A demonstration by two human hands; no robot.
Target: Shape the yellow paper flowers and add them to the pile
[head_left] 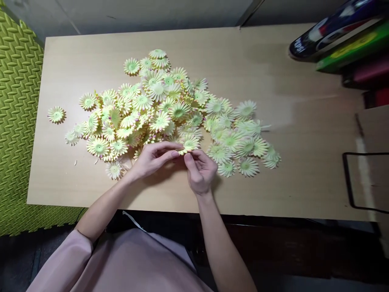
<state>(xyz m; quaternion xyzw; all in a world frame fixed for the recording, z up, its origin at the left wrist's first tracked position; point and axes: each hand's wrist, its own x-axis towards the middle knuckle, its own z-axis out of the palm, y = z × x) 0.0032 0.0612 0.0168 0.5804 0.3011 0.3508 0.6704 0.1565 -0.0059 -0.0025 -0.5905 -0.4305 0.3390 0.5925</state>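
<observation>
Between my two hands is a pale yellow-green artificial flower head with a green centre. My left hand pinches its left edge between thumb and fingers. From the right, my right hand grips the near edge, thumb on top and fingers curled beneath. Just beyond my hands lies a large heap of similar flower heads, some with pinkish petal tips. A second cluster of flower heads spreads to the right of my right hand. One single flower head rests apart at the far left.
The light wooden table carries all the flowers. A dark blue Pepsi bottle and a green package are at the back right. A black metal frame stands at the right edge. Green textured foam matting borders the left side.
</observation>
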